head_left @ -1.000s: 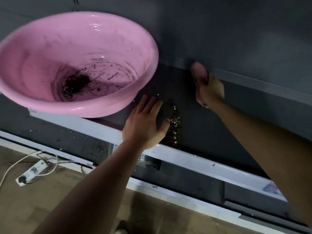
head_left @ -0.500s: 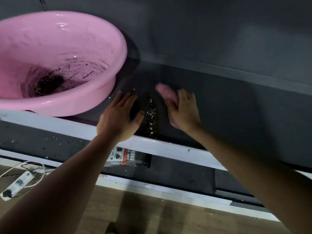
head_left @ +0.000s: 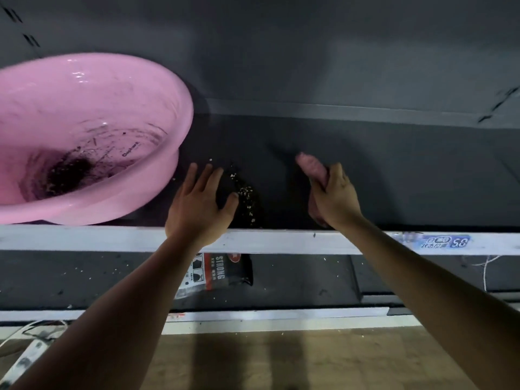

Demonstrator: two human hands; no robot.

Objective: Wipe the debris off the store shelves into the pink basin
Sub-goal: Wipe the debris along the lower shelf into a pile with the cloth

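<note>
Nearest, below the left wrist on the lower shelf, lies a black packet (head_left: 216,273) printed "STRONG" in white. Above it runs the white front strip (head_left: 281,242) of the upper shelf (head_left: 408,178); well to the right of the right hand, the strip carries a blue price label (head_left: 444,241) that seems to read 5.8, its small characters too blurred to read. The left hand (head_left: 197,205) lies flat, fingers spread, thumb touching a pale heap of debris (head_left: 247,197). The right hand (head_left: 334,198) is clamped round a bunched pink cloth (head_left: 312,168), apart from the heap. The crumbs look gathered; the next move likely calls for sweeping the cloth leftward into the waiting palm. Just left of the left hand sits the pink basin (head_left: 157,88), marked "Elephant", dark debris in its bottom.
</note>
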